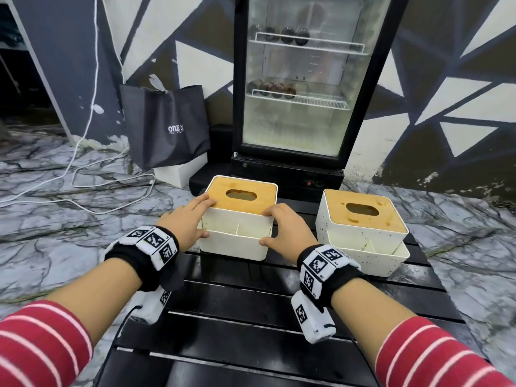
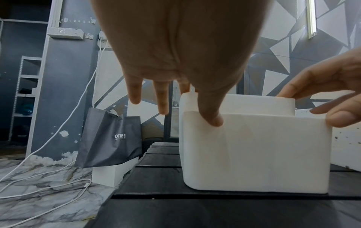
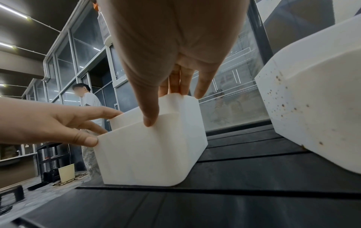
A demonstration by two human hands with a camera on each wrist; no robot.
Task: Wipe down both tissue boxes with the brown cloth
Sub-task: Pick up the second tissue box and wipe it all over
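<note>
Two white tissue boxes with wooden lids stand on the black slatted table point(image 1: 251, 317). My left hand point(image 1: 202, 219) holds the left tissue box point(image 1: 240, 216) at its left side, thumb on the front compartment rim and fingers on the lid edge. At the box's right side, my right hand point(image 1: 269, 226) holds it the same way. The left wrist view has this box point(image 2: 254, 154) under my left hand point(image 2: 195, 108). The right wrist view has it point(image 3: 146, 154) under my right hand point(image 3: 166, 106). The speckled right tissue box point(image 1: 363, 230) stands apart, untouched. No brown cloth is in view.
A glass-door fridge point(image 1: 301, 79) stands right behind the table. A dark bag point(image 1: 167, 127) leans on a white block point(image 1: 181, 171) at the back left, with white cables point(image 1: 83, 163) across the marble floor. A person point(image 3: 87, 98) stands far off.
</note>
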